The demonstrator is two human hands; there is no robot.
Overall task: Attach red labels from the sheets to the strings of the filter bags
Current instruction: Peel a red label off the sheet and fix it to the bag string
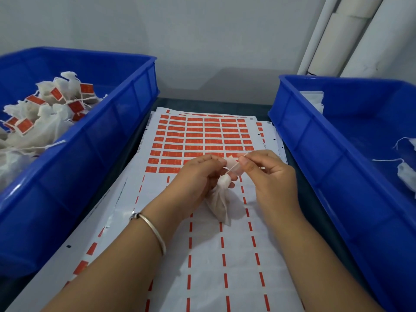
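Two hands meet over the middle of the label sheet (202, 140), working one filter bag (219, 203) that hangs below them, just above the sheet's stripped near part. The left hand (198, 174) curls around the bag's gathered neck and pinches one side of a pale label (233, 164), seen from its back; the right hand (267, 172) pinches the other side, with the string (229, 169) lying across the label between the fingertips.

By its look the bag is light, soft mesh that gives under any squeeze, so the neck seems the best hold; the string is thin and limp and probably needs tension from both pinches. The label is likely flimsy and sticky, so it should be held by its edges.

Unused red labels fill the far half of the sheet. A left blue bin (126, 131) holds a heap of labelled bags (45, 109); a right blue bin (315, 136) holds a few unlabelled bags (405, 174). Both bin walls stand close beside the sheet, leaving a narrow lane, so finished bags would have to be lifted over the left rim. White tubes (337, 37) lean at the far right.
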